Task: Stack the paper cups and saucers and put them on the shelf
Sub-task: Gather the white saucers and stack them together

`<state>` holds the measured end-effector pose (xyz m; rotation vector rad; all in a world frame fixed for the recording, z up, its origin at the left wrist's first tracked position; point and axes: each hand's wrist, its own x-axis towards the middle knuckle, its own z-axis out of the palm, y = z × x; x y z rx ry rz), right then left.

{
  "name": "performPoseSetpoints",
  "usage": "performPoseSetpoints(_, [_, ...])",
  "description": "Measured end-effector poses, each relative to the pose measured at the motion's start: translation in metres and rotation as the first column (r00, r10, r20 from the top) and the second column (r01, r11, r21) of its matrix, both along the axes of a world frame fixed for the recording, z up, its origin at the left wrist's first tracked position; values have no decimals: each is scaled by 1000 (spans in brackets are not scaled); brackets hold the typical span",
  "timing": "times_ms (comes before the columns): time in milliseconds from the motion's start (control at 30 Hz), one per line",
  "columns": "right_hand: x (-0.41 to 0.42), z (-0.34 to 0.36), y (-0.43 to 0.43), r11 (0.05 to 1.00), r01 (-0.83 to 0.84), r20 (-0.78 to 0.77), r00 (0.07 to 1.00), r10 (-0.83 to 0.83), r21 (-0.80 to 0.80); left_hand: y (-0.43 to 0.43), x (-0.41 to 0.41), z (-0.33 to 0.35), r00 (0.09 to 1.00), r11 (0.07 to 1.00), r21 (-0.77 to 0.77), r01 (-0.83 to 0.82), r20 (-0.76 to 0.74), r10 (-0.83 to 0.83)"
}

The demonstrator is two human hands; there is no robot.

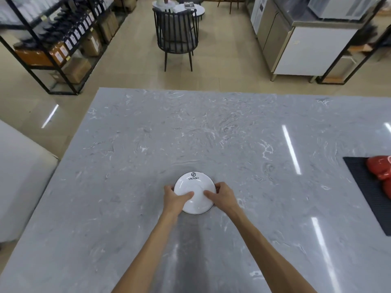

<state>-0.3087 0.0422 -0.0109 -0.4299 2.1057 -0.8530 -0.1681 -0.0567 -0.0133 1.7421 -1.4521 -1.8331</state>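
saucer (195, 190): white, dark-rimmed, held at near-centre of grey marble counter (148, 144) | left hand (176, 199): rim gripped, thumb laid inside | right hand (222, 197): opposite rim gripped likewise | red object (380, 171): on black mat (368, 193), well apart at right edge

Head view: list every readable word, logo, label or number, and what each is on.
"CROANO", under a round logo mark: far rim of the white saucer, which both hands hold.
White labels on the dark bottles on the left shelf: too small and blurred to read.
Labels on the cardboard boxes below: unreadable.
Nothing else legible.
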Motion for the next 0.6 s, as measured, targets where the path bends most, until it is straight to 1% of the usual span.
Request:
performPoseSetpoints(100, [35,13,38,999,-28,21,999,28,-17,39,46,13,984,984,149,-101,-130,120])
performPoseSetpoints(200, [73,23,65,998,-60,87,994,63,-37,75,91,26,934,933,313,-178,-243,260])
performPoseSetpoints(300, [114,30,73,990,-123,123,984,130,-63,99,135,31,891,878,411,-246,-261,372])
performPoseSetpoints(400, [150,35,70,979,-183,142,970,195,-92,108,177,37,863,852,421,-311,-250,439])
performPoseSetpoints(533, [194,35,63,964,-246,147,955,259,-100,105,227,51,873,872,354,-337,-229,430])
performPoseSetpoints(600, [214,35,60,952,-272,146,945,292,-142,103,250,55,859,876,328,-353,-258,443])
